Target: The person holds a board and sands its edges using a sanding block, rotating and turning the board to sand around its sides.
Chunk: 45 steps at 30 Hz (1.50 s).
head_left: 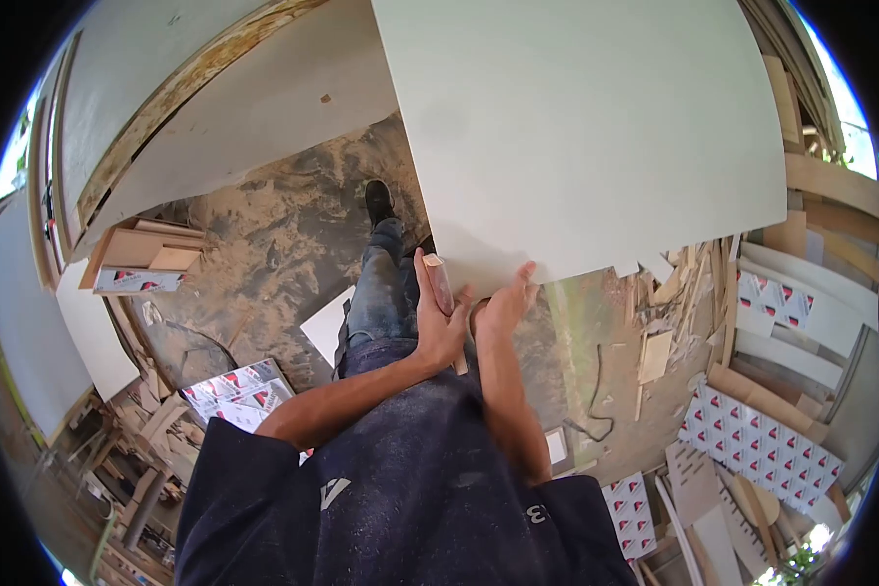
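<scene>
My left hand [441,327] is closed around a block wrapped in reddish-brown paper, apparently a sanding block [439,281], whose pale wooden end faces up. The block lies along the side edge of a large white panel [596,137], close to its near corner. At that panel's near edge is my right hand [504,305], one digit lying on the white face and the other fingers partly hidden, seemingly curled around the edge. Both hands are close together in front of my dark, dusty shirt.
Another pale panel with a rough wooden edge [176,98] stands at the upper left. Sawdust covers the floor [273,234]. Wood strips [689,283] and offcuts pile up at right. Boards with printed film [757,444] lie lower right. A dark cable [596,400] crosses the floor.
</scene>
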Motion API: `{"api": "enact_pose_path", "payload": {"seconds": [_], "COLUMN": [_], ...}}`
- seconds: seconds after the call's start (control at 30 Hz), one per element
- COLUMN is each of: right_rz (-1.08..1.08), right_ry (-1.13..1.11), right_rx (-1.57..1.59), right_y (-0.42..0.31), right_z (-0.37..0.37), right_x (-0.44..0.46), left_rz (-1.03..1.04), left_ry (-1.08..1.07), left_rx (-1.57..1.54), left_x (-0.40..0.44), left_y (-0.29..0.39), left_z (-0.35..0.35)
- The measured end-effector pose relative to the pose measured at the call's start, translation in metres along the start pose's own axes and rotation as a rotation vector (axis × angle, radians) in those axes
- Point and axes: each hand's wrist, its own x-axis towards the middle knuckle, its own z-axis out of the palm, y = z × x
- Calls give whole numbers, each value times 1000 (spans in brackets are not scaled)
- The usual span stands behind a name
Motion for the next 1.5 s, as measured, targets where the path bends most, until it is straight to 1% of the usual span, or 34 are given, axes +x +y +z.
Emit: {"api": "enact_pose_path", "payload": {"seconds": [0.03,0.1,0.13,0.2,0.23,0.27,0.3,0.33,0.4,0.43,0.47,0.5,0.53,0.6,0.63,0.7,0.77,0.8,0.83,0.87,0.93,0.97,1.03,1.07,1.1,1.13,1.2,1.27,1.3,1.33,1.37,1.43,1.47,1.5], "right_rz": [1,70,72,124,119,53,-3,6,-29,-19,-19,-26,-20,-41,-42,-76,-66,-52,-58,-39,-19,-50,-77,-86,-98,-100,-17,-25,-25,-14,-191,-397,-211,-12], "right_ry": [15,-18,0,87,91,72,65,83,10,26,4,-20,-10,44,46,23,11,-2,-4,47,95,85,77,104,124,108,45,50,73,82,24,-66,-3,54], "right_rx": [9,27,34,-60,-53,-100,-154,-147,-93,-97,-13,79,78,167,173,-40,2,42,46,26,1,-7,-15,-143,-265,-260,-136,-87,-44,-55,-378,-672,-320,21], "right_y": [-4,-9,-7,-3,-4,-3,0,6,19,21,22,22,22,18,20,22,22,20,21,25,30,30,32,30,29,27,25,25,26,34,46,43,35,29], "right_z": [1,2,3,5,4,8,7,1,-8,-11,-8,-5,-6,7,5,-4,-4,-2,0,0,-3,-2,-5,-8,-6,-5,-7,2,-1,-14,-29,-21,-13,-8], "right_x": [-3,-7,-6,-2,-2,0,-1,-1,8,6,6,6,1,6,8,8,6,6,9,12,11,13,10,10,12,13,12,14,10,8,10,20,17,11], "left_rz": [-2,-123,-129,-221,-113,5,116,103,-117,-212,-259,-213,-169,-106,-17,-195,-183,-132,-209,-334,-302,-291,-32,1,-105,-196,-147,2,-42,-96,-105,-175,-129,-48], "left_ry": [-15,22,-17,-3,15,25,-14,-69,-110,-125,-158,-135,-111,-70,-51,-127,-92,-51,-74,-239,-199,-198,-86,-90,-76,-73,-33,67,-46,-159,-152,-124,-36,-57], "left_rx": [9,-241,-187,-126,-172,-213,-25,156,-111,-255,-427,-361,-294,-306,-105,-158,-125,-128,-299,-474,-395,-403,-202,-65,-155,-196,-175,-157,-224,-292,-291,-482,-400,-299], "left_x": [8,54,98,119,96,62,28,-2,19,35,72,81,90,70,40,7,18,44,78,107,127,117,54,21,0,2,30,104,148,171,165,166,131,92], "left_y": [9,17,2,20,17,8,-16,-20,-7,7,24,12,0,-14,-9,-7,-6,-5,-11,14,8,-1,-23,-17,-13,-7,-25,-19,15,45,36,14,10,-2], "left_z": [-3,-8,-20,-24,-15,-6,-4,-3,-11,-16,-22,-22,-23,-14,-9,-12,-13,-13,-18,-29,-32,-27,-16,-10,-3,-5,-5,-10,-23,-34,-35,-32,-21,-16]}}
